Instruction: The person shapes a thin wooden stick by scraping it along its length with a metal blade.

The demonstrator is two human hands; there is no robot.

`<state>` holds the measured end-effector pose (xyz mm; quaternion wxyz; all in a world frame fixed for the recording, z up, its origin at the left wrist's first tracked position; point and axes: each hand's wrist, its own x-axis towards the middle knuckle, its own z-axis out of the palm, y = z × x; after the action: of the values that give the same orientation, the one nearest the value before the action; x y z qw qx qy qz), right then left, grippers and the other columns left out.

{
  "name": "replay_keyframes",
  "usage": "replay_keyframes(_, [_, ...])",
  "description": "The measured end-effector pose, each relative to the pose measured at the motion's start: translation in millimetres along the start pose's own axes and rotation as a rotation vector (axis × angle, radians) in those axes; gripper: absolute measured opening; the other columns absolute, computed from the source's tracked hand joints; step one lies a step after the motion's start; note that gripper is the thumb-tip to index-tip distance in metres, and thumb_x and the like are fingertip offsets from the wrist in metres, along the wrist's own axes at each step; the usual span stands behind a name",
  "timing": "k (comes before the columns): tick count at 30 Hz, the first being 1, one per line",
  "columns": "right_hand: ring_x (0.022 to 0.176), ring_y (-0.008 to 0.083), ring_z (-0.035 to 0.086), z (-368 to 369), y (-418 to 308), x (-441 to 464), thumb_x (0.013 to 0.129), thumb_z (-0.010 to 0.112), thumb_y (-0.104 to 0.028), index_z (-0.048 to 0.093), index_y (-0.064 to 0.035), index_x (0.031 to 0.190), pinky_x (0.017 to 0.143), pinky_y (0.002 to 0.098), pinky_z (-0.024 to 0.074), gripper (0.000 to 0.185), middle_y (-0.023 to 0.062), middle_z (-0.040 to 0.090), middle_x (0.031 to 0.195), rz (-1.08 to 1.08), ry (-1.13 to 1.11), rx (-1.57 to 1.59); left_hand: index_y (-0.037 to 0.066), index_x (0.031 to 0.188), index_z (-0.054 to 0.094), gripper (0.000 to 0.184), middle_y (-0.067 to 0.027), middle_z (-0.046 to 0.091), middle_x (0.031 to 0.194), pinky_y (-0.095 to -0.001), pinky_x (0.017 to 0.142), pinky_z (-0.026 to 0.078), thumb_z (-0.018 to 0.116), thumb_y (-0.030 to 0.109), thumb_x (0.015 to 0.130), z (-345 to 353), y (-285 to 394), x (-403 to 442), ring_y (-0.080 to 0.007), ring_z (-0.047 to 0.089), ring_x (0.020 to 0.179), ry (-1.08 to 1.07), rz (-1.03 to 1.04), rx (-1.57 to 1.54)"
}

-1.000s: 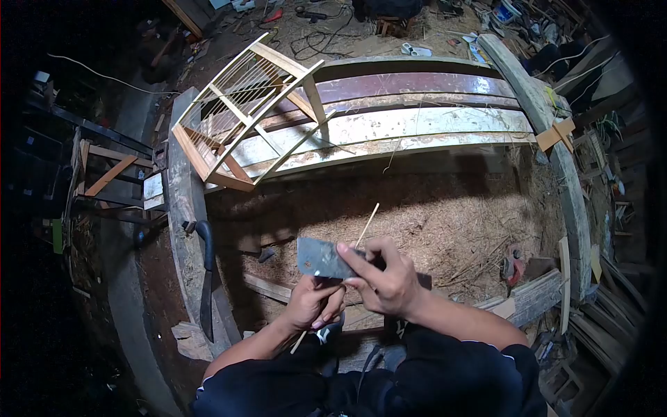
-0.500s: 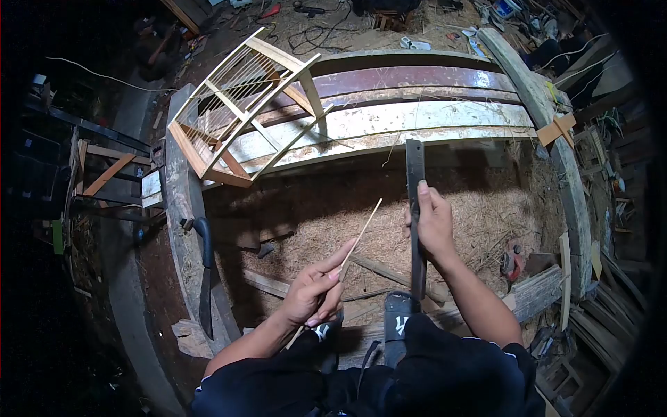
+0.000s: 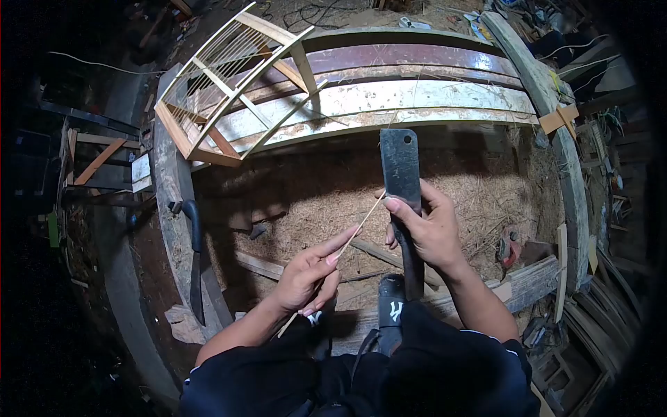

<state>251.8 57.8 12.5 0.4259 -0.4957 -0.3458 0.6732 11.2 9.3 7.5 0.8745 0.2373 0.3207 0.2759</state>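
A thin pale stick [image 3: 367, 217] slants up to the right, pinched in my left hand [image 3: 307, 279], which is closed on it. My right hand [image 3: 436, 226] is wrapped round a dark cleaver-like blade [image 3: 400, 161] with a hole near its top corner. The blade stands upright, its dark handle pointing down toward my lap. The upper tip of the stick meets or lies close to the blade's left edge, near my right thumb.
A wooden frame with thin rods [image 3: 240, 90] rests on the bench planks [image 3: 417, 97] ahead. At the left, a curved-handled knife [image 3: 194, 236] lies on a beam [image 3: 171, 208]. Shavings [image 3: 458, 187] cover the ground, with a red object [image 3: 511, 250] at the right.
The blade has turned from lying across over the stick to upright, then its flat side has come into view beside the stick. My left hand still holds the stick, which has shifted slightly.
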Motion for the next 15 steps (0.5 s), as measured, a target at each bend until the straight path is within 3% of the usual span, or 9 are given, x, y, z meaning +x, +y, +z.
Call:
replay_keyframes(5, [0.061,0.0097,0.065,-0.1,13.4,6.1,0.099,0.068,-0.009,0.066,0.0048,0.114,0.054,0.024,0.0511,0.02,0.0049,0.068,0.08,-0.073,0.024,-0.055,0.003,0.16,0.023,0.056,-0.0035,0.049,0.049,-0.0206,0.034,0.038,0.04,0.021,0.11,-0.9,0.2,1.1,-0.009,0.042,0.031,-0.008,-0.032,0.032])
replay_keyframes(9, [0.063,0.0095,0.064,-3.7,12.3,6.9,0.1,0.067,-0.01,0.067,0.0055,0.116,0.055,0.025,0.0509,0.023,0.0037,0.067,0.079,-0.078,0.115,-0.09,0.01,0.161,0.029,0.051,-0.0042,0.051,0.055,-0.0212,0.04,0.039,0.037,0.017,0.111,-5.8,1.6,0.2,-0.0083,0.044,0.036,0.003,-0.123,0.202])
replay_keyframes(10, [0.063,0.0095,0.063,-8.8,15.9,7.4,0.102,0.062,-0.009,0.06,0.0034,0.13,0.054,0.0256,0.0506,0.03,0.0061,0.067,0.086,-0.09,0.059,-0.137,0.01,0.16,0.03,0.051,-0.0039,0.051,0.055,-0.0211,0.04,0.039,0.038,0.018,0.111,-7.5,3.0,0.1,-0.0082,0.044,0.036,-0.006,-0.125,0.213])
replay_keyframes(11, [0.063,0.0095,0.063,-6.7,14.4,5.7,0.102,0.062,-0.009,0.06,0.0034,0.13,0.054,0.0256,0.0506,0.03,0.0061,0.067,0.086,-0.085,0.053,-0.139,0.011,0.16,0.03,0.051,-0.0036,0.05,0.055,-0.021,0.04,0.038,0.039,0.018,0.111,-8.7,3.2,-0.8,-0.0081,0.044,0.037,-0.015,-0.127,0.225])
replay_keyframes(13, [0.063,0.0098,0.062,-0.2,8.3,0.6,0.104,0.055,-0.006,0.045,-0.0039,0.148,0.054,0.0258,0.0508,0.045,0.0092,0.067,0.096,-0.12,0.061,-0.199,0.011,0.16,0.03,0.051,-0.0047,0.053,0.056,-0.0208,0.039,0.037,0.04,0.018,0.111,-10.3,1.2,-2.1,-0.008,0.042,0.036,-0.002,-0.111,0.206])
replay_keyframes(14, [0.062,0.0107,0.061,-0.1,11.9,0.8,0.105,0.05,-0.004,0.029,-0.0122,0.159,0.054,0.0271,0.0518,0.059,0.0115,0.065,0.104,-0.187,0.036,-0.233,0.011,0.161,0.03,0.052,-0.0053,0.055,0.057,-0.0208,0.038,0.036,0.041,0.018,0.111,-8.3,4.3,-1.6,-0.0077,0.041,0.036,0.015,-0.12,0.21])
replay_keyframes(15, [0.062,0.0107,0.061,2.0,10.1,0.3,0.105,0.05,-0.004,0.029,-0.0122,0.159,0.054,0.0271,0.0518,0.059,0.0115,0.065,0.104,-0.183,0.033,-0.236,0.012,0.161,0.03,0.052,-0.0059,0.057,0.058,-0.0207,0.037,0.035,0.042,0.018,0.11,-7.2,5.6,-1.3,-0.0073,0.041,0.035,0.032,-0.13,0.213])
